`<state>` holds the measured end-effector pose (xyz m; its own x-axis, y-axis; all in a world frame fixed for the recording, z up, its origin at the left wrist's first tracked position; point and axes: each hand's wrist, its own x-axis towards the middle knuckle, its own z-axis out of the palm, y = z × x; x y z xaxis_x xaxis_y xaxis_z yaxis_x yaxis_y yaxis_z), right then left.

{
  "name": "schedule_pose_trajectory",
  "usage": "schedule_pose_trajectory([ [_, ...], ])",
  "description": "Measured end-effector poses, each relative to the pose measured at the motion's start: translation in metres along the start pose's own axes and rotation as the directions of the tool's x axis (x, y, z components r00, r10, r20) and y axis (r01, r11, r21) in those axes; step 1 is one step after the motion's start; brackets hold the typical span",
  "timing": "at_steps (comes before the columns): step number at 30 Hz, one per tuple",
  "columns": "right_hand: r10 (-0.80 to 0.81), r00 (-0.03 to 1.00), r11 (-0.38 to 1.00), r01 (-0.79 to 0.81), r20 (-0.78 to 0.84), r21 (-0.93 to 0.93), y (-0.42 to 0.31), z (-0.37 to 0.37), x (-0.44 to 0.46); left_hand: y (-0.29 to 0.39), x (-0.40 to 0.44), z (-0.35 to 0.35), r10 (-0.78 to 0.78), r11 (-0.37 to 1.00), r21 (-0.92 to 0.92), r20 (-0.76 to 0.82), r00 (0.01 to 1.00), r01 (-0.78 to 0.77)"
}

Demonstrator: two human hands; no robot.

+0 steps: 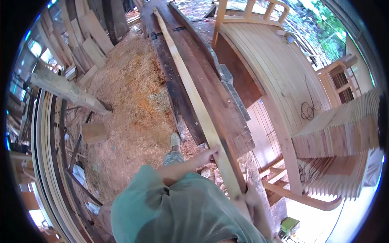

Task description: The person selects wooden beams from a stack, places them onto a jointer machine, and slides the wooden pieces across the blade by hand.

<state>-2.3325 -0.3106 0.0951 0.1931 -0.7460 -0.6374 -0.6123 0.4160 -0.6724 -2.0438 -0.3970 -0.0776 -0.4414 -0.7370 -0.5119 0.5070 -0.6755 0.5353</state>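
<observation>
A long pale wooden board point(191, 95) runs lengthwise over the dark wooden workbench point(202, 77), its near end reaching past the bench toward my body. My left hand point(208, 155) grips the board's left edge, close to the near end of the bench. Farther down, my right hand point(246, 197) is closed around the board's near end, at my right side. A dark metal rail point(233, 91) lies along the bench's right side.
Wood shavings point(133, 89) cover the floor at left, with a log post point(71, 90) and stacked long strips point(42, 162) beyond. On the right stand a slatted wooden bed frame point(275, 65), stacked thin boards point(338, 133) and a green object point(289, 225).
</observation>
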Motion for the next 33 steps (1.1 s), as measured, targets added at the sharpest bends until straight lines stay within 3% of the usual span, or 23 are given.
schedule_pose_trajectory([
  [1,-0.001,0.991,0.987,-0.020,0.136,0.157,-0.058,-0.006,0.012,0.006,0.000,0.015,-0.013,1.000,0.022,0.005,1.000,0.013],
  [2,-0.149,0.970,0.977,0.115,0.192,0.177,-0.079,-0.007,0.037,0.023,-0.008,0.040,0.131,0.985,-0.093,-0.147,0.981,-0.145],
  [3,-0.153,0.968,0.988,0.152,0.199,0.022,-0.060,-0.005,0.087,0.047,-0.021,0.058,0.253,0.932,-0.176,-0.312,0.916,-0.317],
  [4,-0.206,0.923,0.975,0.166,0.324,0.145,-0.119,-0.008,0.091,0.088,-0.033,0.060,0.355,0.902,-0.160,-0.252,0.900,-0.400],
  [5,-0.349,0.878,0.908,0.230,0.327,0.350,-0.157,0.000,0.097,0.139,-0.046,0.062,0.447,0.867,-0.150,-0.190,0.874,-0.476],
  [6,-0.363,0.826,0.901,0.193,0.431,0.388,-0.198,-0.007,0.098,0.181,-0.068,0.075,0.506,0.844,-0.081,-0.210,0.836,-0.531],
  [7,-0.396,0.827,0.828,0.133,0.400,0.544,-0.229,0.003,0.095,0.222,-0.087,0.096,0.721,0.672,-0.001,-0.227,0.655,-0.740],
  [8,-0.495,0.820,0.722,0.204,0.288,0.661,-0.271,0.013,0.080,0.263,-0.099,0.101,0.752,0.621,-0.144,-0.166,0.638,-0.770],
  [9,-0.498,0.826,0.615,0.121,0.265,0.779,-0.309,0.023,0.061,0.295,-0.105,0.100,0.848,0.502,-0.102,-0.136,0.512,-0.859],
  [10,-0.497,0.831,0.488,0.032,0.248,0.872,-0.342,0.031,0.041,0.329,-0.124,0.104,0.845,0.522,0.007,-0.137,0.517,-0.853],
  [12,-0.516,0.819,0.445,0.003,0.253,0.896,-0.389,0.033,0.012,0.386,-0.151,0.085,0.842,0.537,0.125,-0.146,0.520,-0.834],
  [14,-0.564,0.786,0.444,0.027,0.255,0.896,-0.418,0.034,0.011,0.431,-0.164,0.057,0.734,0.663,0.042,0.162,0.660,-0.748],
  [15,-0.618,0.746,0.401,0.026,0.249,0.916,-0.427,0.037,0.014,0.434,-0.169,0.062,0.745,0.650,0.047,0.162,0.647,-0.759],
  [17,-0.646,0.729,0.380,0.048,0.228,0.924,-0.433,0.041,0.015,0.438,-0.172,0.071,0.797,0.602,0.074,-0.002,0.604,-0.795],
  [19,-0.658,0.724,0.360,0.060,0.208,0.931,-0.437,0.041,0.004,0.442,-0.174,0.072,0.812,0.581,0.117,-0.021,0.583,-0.805],
  [22,-0.563,0.803,0.390,0.049,0.196,0.919,-0.433,0.033,-0.008,0.442,-0.166,0.089,0.852,0.524,0.080,-0.073,0.519,-0.848],
  [24,-0.652,0.757,0.337,0.237,0.044,0.911,-0.430,0.031,-0.004,0.433,-0.158,0.103,0.890,0.438,-0.001,-0.145,0.433,-0.899],
  [26,-0.679,0.734,0.272,0.279,-0.022,0.921,-0.421,0.023,0.032,0.422,-0.146,0.118,0.910,0.342,-0.094,-0.215,0.354,-0.935],
  [27,-0.801,0.599,0.206,0.253,0.015,0.945,-0.411,0.013,0.045,0.419,-0.141,0.124,0.911,0.318,-0.126,-0.234,0.340,-0.939],
  [29,-0.885,0.465,0.154,0.211,0.040,0.965,-0.402,0.009,0.052,0.414,-0.138,0.133,0.911,0.317,-0.134,-0.232,0.341,-0.939],
  [32,-0.811,0.550,0.073,0.436,-0.201,0.897,-0.399,0.005,0.048,0.405,-0.151,0.147,0.929,0.341,-0.031,-0.146,0.341,-0.940],
  [33,-0.800,0.580,0.131,0.414,-0.151,0.901,-0.400,0.005,0.047,0.402,-0.156,0.154,0.945,0.281,-0.087,-0.150,0.292,-0.956],
])
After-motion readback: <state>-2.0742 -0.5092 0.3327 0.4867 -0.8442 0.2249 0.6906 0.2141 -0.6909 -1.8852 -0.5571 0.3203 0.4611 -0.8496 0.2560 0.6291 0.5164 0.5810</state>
